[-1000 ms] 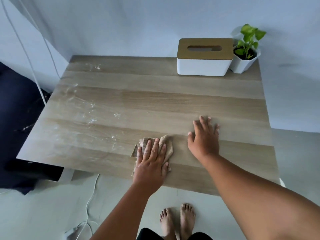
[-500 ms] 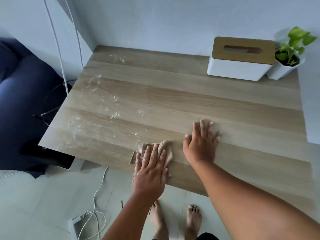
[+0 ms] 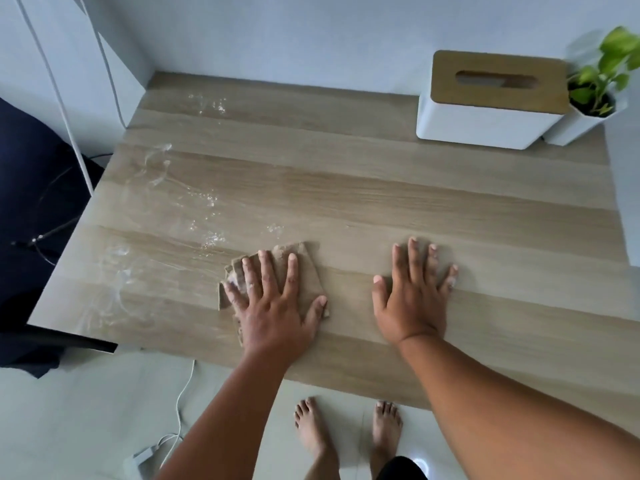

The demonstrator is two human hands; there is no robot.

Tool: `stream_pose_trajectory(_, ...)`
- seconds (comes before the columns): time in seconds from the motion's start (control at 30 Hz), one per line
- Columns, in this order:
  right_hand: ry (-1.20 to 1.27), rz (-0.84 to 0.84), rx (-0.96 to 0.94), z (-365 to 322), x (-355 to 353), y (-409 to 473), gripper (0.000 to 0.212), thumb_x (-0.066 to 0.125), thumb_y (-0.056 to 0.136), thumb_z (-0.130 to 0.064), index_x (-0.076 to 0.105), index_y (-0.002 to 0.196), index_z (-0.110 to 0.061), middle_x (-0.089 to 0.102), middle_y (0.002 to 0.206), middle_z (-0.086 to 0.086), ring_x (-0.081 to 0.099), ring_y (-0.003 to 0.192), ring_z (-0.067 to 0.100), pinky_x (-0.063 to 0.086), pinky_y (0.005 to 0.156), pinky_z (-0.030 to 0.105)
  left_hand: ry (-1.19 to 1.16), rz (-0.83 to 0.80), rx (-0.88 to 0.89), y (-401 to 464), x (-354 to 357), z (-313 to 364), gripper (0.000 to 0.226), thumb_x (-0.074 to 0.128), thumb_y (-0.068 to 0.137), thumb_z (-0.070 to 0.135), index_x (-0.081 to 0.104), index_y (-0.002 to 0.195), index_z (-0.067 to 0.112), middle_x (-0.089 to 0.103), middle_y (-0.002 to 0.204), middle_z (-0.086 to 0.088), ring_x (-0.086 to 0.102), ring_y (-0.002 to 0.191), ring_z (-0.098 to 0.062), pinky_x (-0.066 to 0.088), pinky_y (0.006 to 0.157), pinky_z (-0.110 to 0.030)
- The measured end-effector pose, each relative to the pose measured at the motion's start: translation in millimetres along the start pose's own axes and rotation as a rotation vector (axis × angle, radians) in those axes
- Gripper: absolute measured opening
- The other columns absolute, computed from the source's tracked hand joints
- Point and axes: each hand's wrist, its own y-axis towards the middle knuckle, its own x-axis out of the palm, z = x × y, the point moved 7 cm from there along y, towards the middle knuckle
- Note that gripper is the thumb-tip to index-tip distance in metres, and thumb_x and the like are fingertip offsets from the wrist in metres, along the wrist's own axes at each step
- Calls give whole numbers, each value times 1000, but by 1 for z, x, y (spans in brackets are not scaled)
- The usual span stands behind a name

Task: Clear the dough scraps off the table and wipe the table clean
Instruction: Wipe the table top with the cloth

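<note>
My left hand (image 3: 273, 306) lies flat with fingers spread on a folded beige cloth (image 3: 308, 271), pressing it onto the wooden table (image 3: 381, 195) near the front edge. My right hand (image 3: 414, 296) rests palm down on bare wood to the right of the cloth, fingers apart, holding nothing. White flour smears and small dough crumbs (image 3: 207, 220) streak the table's left half, from the back left corner down to the front left edge. The right half looks free of residue.
A white tissue box with a wooden lid (image 3: 485, 102) and a small potted plant (image 3: 595, 95) stand at the back right corner against the wall. White cables (image 3: 69, 109) hang left of the table. A dark seat (image 3: 31, 209) sits below left. My bare feet are under the front edge.
My left hand slid the cloth a little away from the front edge, and the cloth now lies flatter. The right hand stays planted. The camera moved closer.
</note>
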Motion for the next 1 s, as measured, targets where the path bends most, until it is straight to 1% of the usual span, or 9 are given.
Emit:
stream_pose_trajectory(0.23,-8,-9,12,1,2,-2,75,33,95,-56,32,162,-23,13,175,3,2,161,35,1,124,68,-62,30,409,11,-1,54,67,37,100,51,28,162,28,14,173,-5,6,160,-28,14,124,-61)
stream_pose_trajectory(0.33,-16,-12,14,2,2,-2,75,34,95,-56,31,162,-24,13,174,2,2,161,34,2,124,68,-101,52,621,-18,-2,39,67,48,98,43,30,161,31,16,173,1,11,160,-25,19,124,-58)
stream_pose_trajectory(0.43,-15,-3,6,3,2,-2,74,33,96,-56,31,162,-23,12,175,3,1,161,34,2,125,67,-113,41,698,-40,-2,2,68,53,98,41,31,161,31,18,172,3,15,159,-25,22,124,-58)
stream_pose_trajectory(0.53,-3,8,6,3,3,-3,73,32,98,-56,30,162,-23,12,175,3,1,161,33,2,125,67,-103,35,624,-38,-3,-37,70,53,96,39,30,162,30,18,172,2,15,159,-26,24,122,-61)
stream_pose_trajectory(0.63,-9,21,-2,3,4,-3,73,33,98,-56,30,162,-23,12,175,3,0,161,33,2,125,67,-65,57,476,-16,-6,-52,69,48,96,44,32,161,27,18,172,-2,15,159,-29,23,120,-64)
stream_pose_trajectory(0.77,-13,20,-3,4,5,-3,73,35,98,-56,27,163,-23,8,175,2,-4,161,32,1,125,67,0,24,137,29,-1,-41,78,36,94,68,24,162,32,11,173,-9,2,160,-33,8,124,-66)
stream_pose_trajectory(0.83,-22,24,-4,4,6,-3,74,37,97,-56,28,163,-23,8,175,2,-4,161,32,2,125,67,-17,13,29,53,-1,-26,88,32,89,80,17,163,34,8,173,-12,-2,160,-35,3,123,-68)
stream_pose_trajectory(0.9,-27,34,-3,2,6,-1,75,40,96,-56,30,162,-23,10,175,3,-1,161,33,3,125,67,-36,0,-4,81,-2,-9,93,28,87,84,12,164,34,6,173,-12,-5,159,-36,0,123,-68)
stream_pose_trajectory(1.0,-31,56,-2,2,6,-1,75,41,95,-54,32,162,-21,13,174,3,2,161,34,5,125,68,-44,-37,90,108,-5,18,85,25,92,75,11,164,31,1,174,-8,-7,160,-32,-2,124,-64)
